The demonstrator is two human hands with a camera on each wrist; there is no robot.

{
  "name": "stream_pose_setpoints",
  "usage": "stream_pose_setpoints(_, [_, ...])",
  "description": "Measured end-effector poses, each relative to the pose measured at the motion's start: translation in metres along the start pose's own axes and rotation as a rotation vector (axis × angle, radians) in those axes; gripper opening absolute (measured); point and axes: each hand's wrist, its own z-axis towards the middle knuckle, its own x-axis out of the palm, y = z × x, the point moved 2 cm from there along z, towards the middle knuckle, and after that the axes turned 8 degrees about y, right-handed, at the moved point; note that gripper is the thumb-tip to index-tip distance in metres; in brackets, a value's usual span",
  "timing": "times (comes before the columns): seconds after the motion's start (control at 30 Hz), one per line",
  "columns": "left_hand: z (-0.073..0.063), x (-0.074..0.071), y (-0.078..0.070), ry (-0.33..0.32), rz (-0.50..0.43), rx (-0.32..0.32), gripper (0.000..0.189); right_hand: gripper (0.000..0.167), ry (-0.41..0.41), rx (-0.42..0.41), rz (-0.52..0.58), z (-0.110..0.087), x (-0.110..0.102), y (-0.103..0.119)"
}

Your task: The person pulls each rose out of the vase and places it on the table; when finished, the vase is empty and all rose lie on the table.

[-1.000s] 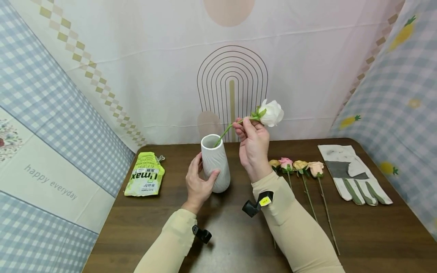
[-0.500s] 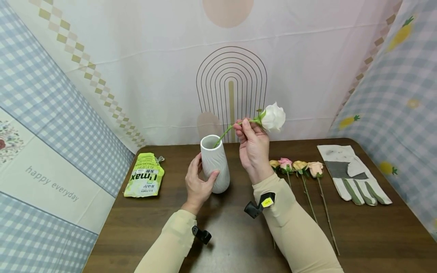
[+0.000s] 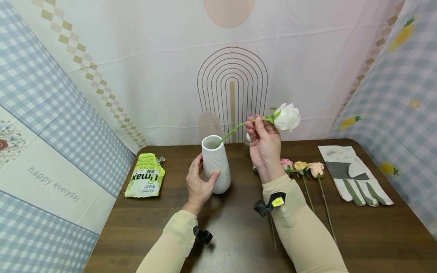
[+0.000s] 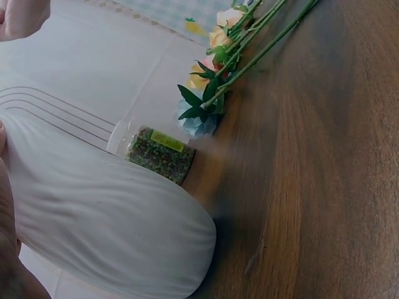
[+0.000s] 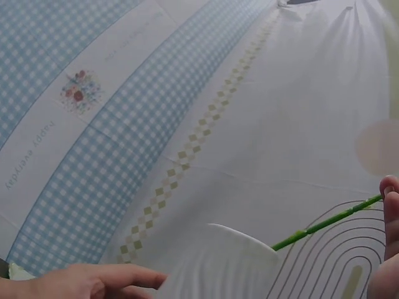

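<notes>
A white ribbed vase (image 3: 217,167) stands upright on the table, its lower side large in the left wrist view. My left hand (image 3: 200,184) holds the vase from the left, thumb across its front. Above and right of it, my right hand (image 3: 266,148) pinches the green stem of a white rose (image 3: 287,116) just below the bloom. The rose leans far over to the right, and its stem (image 3: 233,131) runs down into the vase mouth, where its lower end is hidden. In the right wrist view the stem (image 5: 324,222) crosses the vase rim (image 5: 240,235).
Right of the vase lie several roses, pink (image 3: 286,163), yellow (image 3: 301,166), peach (image 3: 316,169) and blue (image 4: 198,115). A clear jar of green-brown granules (image 4: 159,152) stands behind the vase. A work glove (image 3: 355,174) lies far right, a green-yellow packet (image 3: 145,176) left.
My right hand has moved right with the white rose, and more stem shows between it and the vase. Part of the jar now appears beside that hand. My left hand and the vase stay put.
</notes>
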Motion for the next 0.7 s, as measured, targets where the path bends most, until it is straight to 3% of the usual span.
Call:
stream_pose_setpoints(0.2, [0.0,-0.001,0.0,0.0,-0.002,0.002,0.071,0.011,-0.06,-0.025,0.049,0.006,-0.01,0.018])
stream_pose_setpoints(0.43, [0.0,0.0,0.0,0.001,-0.01,0.004,0.071,0.011,-0.137,-0.062,0.149,0.018,-0.039,0.061])
stream_pose_setpoints(0.57, [0.0,0.0,0.001,0.003,-0.013,0.006,0.07,0.013,-0.158,-0.091,0.104,0.02,-0.061,0.084])
stream_pose_setpoints(0.7, [0.0,0.0,0.001,0.005,-0.015,0.008,0.07,0.019,-0.182,-0.082,-0.068,0.012,-0.082,0.094])
